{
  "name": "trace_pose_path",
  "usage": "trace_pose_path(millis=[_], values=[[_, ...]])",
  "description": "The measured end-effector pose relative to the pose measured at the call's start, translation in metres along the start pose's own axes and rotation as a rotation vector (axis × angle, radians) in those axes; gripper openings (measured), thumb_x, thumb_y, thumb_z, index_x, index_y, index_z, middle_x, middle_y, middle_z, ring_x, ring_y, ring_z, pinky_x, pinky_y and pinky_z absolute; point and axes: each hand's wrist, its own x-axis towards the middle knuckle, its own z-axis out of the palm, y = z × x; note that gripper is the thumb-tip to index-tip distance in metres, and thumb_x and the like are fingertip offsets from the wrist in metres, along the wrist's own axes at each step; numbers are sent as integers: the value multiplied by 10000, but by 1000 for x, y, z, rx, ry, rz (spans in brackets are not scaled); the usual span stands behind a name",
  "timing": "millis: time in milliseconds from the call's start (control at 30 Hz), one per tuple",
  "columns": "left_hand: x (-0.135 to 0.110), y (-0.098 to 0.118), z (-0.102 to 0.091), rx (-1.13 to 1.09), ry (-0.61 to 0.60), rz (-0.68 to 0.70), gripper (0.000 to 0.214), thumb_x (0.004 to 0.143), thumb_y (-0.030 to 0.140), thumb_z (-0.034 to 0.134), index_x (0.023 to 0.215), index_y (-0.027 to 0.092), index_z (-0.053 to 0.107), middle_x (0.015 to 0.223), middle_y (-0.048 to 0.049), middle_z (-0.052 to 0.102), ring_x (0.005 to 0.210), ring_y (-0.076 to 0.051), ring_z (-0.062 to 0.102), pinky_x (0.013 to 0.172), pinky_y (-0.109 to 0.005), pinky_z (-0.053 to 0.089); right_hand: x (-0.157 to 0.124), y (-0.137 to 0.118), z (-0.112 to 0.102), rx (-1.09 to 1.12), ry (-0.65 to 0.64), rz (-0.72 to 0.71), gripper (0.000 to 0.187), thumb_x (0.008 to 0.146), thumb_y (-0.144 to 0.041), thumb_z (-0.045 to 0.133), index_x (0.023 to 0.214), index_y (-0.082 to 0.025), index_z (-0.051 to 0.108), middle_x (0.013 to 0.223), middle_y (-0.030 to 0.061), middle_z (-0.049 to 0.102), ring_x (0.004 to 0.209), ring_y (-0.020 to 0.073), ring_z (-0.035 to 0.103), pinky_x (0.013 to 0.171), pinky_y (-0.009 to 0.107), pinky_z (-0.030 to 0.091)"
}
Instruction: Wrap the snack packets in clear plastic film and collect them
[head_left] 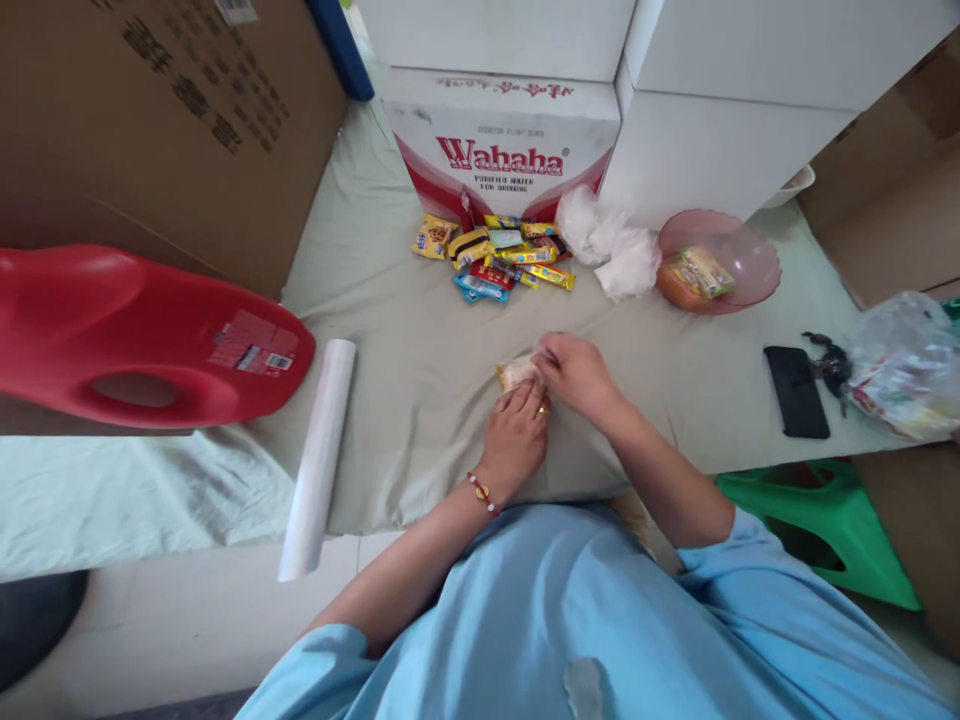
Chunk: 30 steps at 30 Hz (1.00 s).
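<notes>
While the left hand [515,437] lay over a small, crinkly yellow-and-pale packet [519,371] near the middle of the desk [409,370], its fingers were almost straight and close together, though I couldn't tell if they gripped it. The right hand [583,378] had its fingers pinched on the packet's right end, a bit blurry tbh. Soft, wrinkled greenish cloth [697,400] covered everything. Far right sat a see-through pink bowl [759,258] with wrapped snacks [705,273] inside, beside crumpled white plastic [611,240]. Left side had a smooth red jug [172,335] and a white roll [319,460].
</notes>
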Motion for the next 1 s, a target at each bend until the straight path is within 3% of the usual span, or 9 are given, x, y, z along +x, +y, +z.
trace_pose_path(millis=[167,300,400,467,567,667,800,900,1000], values=[[-8,-9,-17,-75,-20,50,293,935,123,580,1167,73,752,1248,-204,755,1363,-343,609,1219,-539,451,17,-37,20,-219,-213,-46,267,1041,-152,472,1165,-147,709,1167,156,689,953,243,668,802,322,482],[-29,-27,-41,-201,-9,69,235,939,142,562,1068,160,758,1129,-126,791,1199,-301,696,1155,-548,500,-3,-41,30,-295,-126,-130,294,1076,-309,519,1224,-125,693,1241,191,661,1169,315,594,968,396,485],[-43,-39,-49,-308,11,-36,208,954,158,535,943,202,738,958,-74,795,969,-247,743,1011,-466,575,-21,-44,40,-349,-53,-187,512,1020,-497,632,1335,-93,643,1317,224,634,1218,362,535,1007,469,467],[-48,-44,-50,-371,47,-130,203,960,181,532,917,214,727,926,-58,791,908,-228,744,929,-409,592,-27,-44,45,-362,-45,-180,572,997,-469,674,1413,-83,602,1376,232,614,1230,367,521,1020,485,457],[-49,-46,-52,-472,143,-260,204,980,216,527,961,221,729,996,-55,796,952,-210,748,897,-353,591,-27,-39,45,-322,-35,-138,470,1008,-290,632,1442,-113,603,1433,212,609,1246,357,522,1042,481,453],[-44,-46,-55,-586,233,-407,218,1019,273,512,1022,224,724,1043,-54,775,1002,-198,739,936,-348,586,-25,-26,34,-113,50,-89,393,1018,-236,561,1393,-153,646,1411,183,643,1262,341,546,1087,473,451],[-34,-43,-50,-816,261,-609,376,986,447,616,1266,196,635,1315,-139,685,1205,-246,694,910,-361,612,-30,-3,20,564,100,37,385,1027,-482,570,1308,-233,658,1242,106,730,1132,267,670,1005,410,533],[-26,-37,-39,-1063,135,-624,633,915,531,702,1412,177,534,1454,-186,630,1267,-277,679,954,-388,610,-41,6,23,1018,-54,115,527,917,-666,675,1228,-241,672,1116,66,760,991,231,712,898,368,575],[-20,-30,-31,-1192,-2,-571,572,932,557,665,1344,165,604,1282,-138,743,1121,-258,732,956,-391,602,-55,8,34,1158,-143,177,632,852,-738,711,1233,-235,671,1046,55,763,928,211,712,854,347,583]])
